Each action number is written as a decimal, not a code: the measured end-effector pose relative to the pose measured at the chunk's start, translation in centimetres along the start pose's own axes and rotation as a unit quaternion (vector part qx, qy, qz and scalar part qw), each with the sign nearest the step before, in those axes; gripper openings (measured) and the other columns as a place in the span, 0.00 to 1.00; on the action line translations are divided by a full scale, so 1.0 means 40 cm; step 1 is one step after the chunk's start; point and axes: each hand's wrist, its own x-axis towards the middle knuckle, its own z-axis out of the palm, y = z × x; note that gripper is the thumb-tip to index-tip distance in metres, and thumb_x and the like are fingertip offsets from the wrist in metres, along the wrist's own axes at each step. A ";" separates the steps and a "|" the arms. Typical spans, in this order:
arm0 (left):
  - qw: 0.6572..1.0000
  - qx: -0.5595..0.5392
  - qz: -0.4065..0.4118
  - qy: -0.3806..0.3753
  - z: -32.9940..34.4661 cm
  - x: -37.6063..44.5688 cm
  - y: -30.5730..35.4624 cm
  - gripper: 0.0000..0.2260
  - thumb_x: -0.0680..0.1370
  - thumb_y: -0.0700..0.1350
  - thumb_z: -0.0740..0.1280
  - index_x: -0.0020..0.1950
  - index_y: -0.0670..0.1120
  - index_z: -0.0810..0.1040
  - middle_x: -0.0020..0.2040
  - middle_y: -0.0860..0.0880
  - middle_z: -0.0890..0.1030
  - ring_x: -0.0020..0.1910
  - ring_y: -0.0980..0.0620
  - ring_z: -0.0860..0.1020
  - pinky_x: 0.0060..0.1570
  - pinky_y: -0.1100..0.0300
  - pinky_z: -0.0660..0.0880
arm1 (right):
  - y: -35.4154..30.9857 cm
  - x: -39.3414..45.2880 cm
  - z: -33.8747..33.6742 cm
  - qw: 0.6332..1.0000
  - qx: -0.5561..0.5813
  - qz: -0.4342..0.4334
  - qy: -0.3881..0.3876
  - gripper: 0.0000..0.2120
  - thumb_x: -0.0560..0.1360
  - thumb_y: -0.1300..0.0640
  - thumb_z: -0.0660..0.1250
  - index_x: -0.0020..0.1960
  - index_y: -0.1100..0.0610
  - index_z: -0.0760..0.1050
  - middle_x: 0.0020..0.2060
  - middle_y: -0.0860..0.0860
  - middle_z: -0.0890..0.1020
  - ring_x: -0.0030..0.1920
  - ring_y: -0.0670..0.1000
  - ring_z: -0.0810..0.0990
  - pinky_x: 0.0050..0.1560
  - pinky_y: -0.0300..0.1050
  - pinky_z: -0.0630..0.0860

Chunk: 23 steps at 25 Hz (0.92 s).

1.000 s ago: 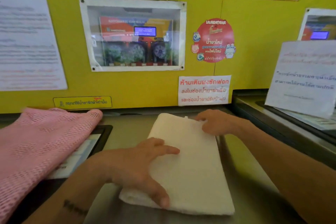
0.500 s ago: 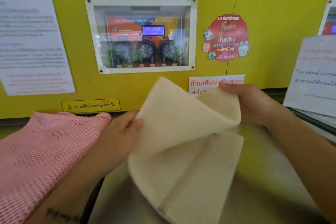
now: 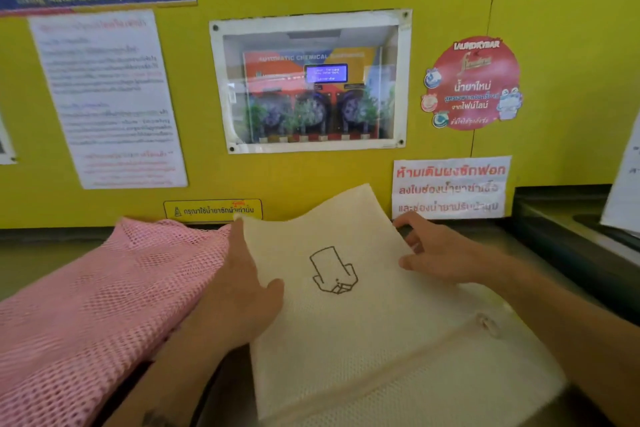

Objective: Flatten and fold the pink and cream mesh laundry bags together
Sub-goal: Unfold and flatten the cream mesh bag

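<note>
The cream mesh laundry bag [image 3: 363, 333] is spread open in front of me, with a dark line drawing on its upper panel and a zip line across its lower part. My left hand [image 3: 242, 291] grips its left edge, thumb on top. My right hand [image 3: 440, 253] pinches its right edge near the top. The far end of the bag lifts off the surface. The pink mesh laundry bag [image 3: 83, 315] lies rumpled at the left, touching my left hand.
A yellow wall panel [image 3: 277, 180] with a dispenser window [image 3: 311, 83], notices and stickers rises right behind the bags. A dark machine top [image 3: 568, 239] with a paper sign stands at the right. The grey counter [image 3: 31, 260] shows at far left.
The cream bag lay folded flat under both hands; I lifted it, opened it out, and now hold it spread by its two sides. The view has shifted upward.
</note>
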 end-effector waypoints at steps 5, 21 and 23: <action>0.957 0.227 0.038 -0.176 -0.053 -0.007 -0.013 0.34 0.75 0.53 0.67 0.77 0.63 0.54 0.71 0.53 0.63 0.68 0.52 0.67 0.66 0.55 0.69 | -0.022 -0.025 -0.003 0.999 -0.029 -0.005 -0.037 0.24 0.74 0.54 0.72 0.65 0.44 0.66 0.58 0.46 0.73 0.55 0.47 0.75 0.52 0.42 0.74; 0.981 0.151 0.126 0.002 -0.416 -0.024 -0.026 0.27 0.78 0.35 0.57 0.65 0.64 0.75 0.71 0.56 0.70 0.64 0.53 0.73 0.58 0.64 0.72 | -0.250 -0.117 -0.009 0.962 0.251 -0.053 -0.088 0.42 0.40 0.42 0.86 0.55 0.42 0.84 0.51 0.48 0.87 0.50 0.54 0.86 0.45 0.46 0.84; 0.971 0.208 0.111 0.036 -0.532 0.002 -0.078 0.27 0.77 0.35 0.57 0.65 0.64 0.75 0.72 0.54 0.70 0.66 0.51 0.71 0.60 0.63 0.67 | -0.360 -0.101 0.057 0.941 0.313 -0.073 -0.105 0.36 0.49 0.52 0.85 0.57 0.51 0.83 0.52 0.50 0.87 0.50 0.54 0.86 0.44 0.46 0.84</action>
